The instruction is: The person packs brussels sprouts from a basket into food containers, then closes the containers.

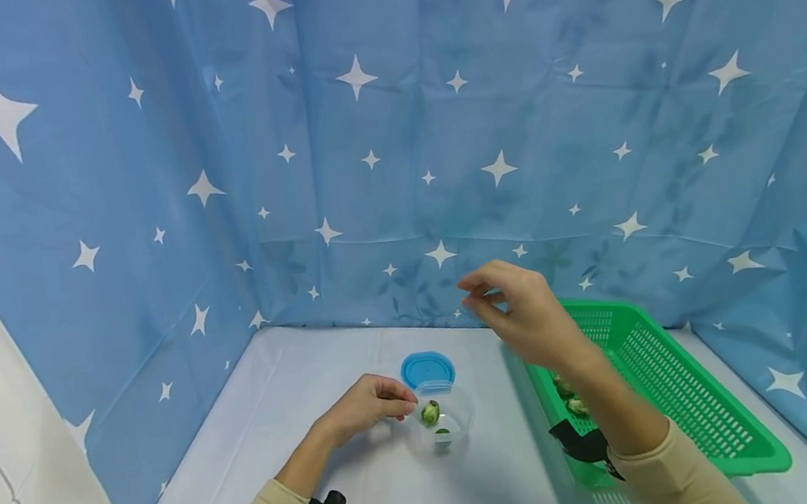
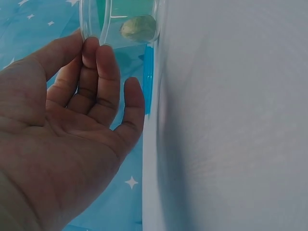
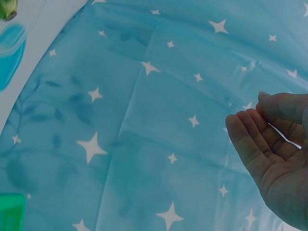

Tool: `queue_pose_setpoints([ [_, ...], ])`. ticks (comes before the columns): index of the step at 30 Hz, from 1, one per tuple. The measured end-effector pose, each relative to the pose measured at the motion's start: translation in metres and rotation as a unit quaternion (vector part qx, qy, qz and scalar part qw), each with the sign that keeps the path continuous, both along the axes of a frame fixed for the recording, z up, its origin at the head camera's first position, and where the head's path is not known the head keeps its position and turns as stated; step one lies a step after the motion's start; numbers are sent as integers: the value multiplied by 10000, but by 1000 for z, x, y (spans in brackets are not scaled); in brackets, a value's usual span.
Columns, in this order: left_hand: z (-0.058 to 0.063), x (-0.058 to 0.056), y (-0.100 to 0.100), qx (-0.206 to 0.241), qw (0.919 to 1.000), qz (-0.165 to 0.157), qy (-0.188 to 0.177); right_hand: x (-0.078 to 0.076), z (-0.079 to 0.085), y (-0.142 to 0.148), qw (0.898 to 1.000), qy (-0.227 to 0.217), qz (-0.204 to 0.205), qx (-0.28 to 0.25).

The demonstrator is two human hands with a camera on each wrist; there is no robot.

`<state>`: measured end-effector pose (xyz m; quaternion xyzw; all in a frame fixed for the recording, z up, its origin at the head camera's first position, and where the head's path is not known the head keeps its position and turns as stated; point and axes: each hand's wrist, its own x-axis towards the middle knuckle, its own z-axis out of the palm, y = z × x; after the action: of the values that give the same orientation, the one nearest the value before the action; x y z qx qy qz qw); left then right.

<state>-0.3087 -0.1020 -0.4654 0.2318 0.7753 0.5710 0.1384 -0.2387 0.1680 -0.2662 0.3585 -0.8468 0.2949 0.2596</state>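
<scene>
In the head view my left hand [image 1: 371, 405] pinches the left rim of a round clear plastic container [image 1: 463, 414]. The left wrist view has thumb and fingertips meeting at that rim. Inside the container lie two Brussels sprouts [image 1: 431, 413], green and pale-leaved; one sprout [image 2: 139, 29] shows through the wall in the left wrist view. My right hand [image 1: 526, 314] is raised in the air, above and to the right of the container. Its fingers are loosely bent toward the thumb, with nothing visible between them.
A blue round lid [image 1: 427, 368] lies just behind the container. On the right a green slotted basket [image 1: 764, 451] holds more Brussels sprouts [image 1: 576, 407], partly hidden by my right forearm. A blue star-patterned curtain [image 1: 392, 161] borders the white table at the back.
</scene>
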Motion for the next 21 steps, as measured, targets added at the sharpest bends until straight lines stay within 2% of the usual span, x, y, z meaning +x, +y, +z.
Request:
queue_pose_setpoints([
  [6,-4,-2,-1,81,10000,-8,39,-6,0,10,9998,-61,-160,125],
  [14,-7,-1,-2,424,9987,-20,-278,-14,-4,21,9994,-191,-240,151],
  [21,-7,-1,-2,509,9980,16,-382,-23,-3,33,9990,-267,-351,87],
])
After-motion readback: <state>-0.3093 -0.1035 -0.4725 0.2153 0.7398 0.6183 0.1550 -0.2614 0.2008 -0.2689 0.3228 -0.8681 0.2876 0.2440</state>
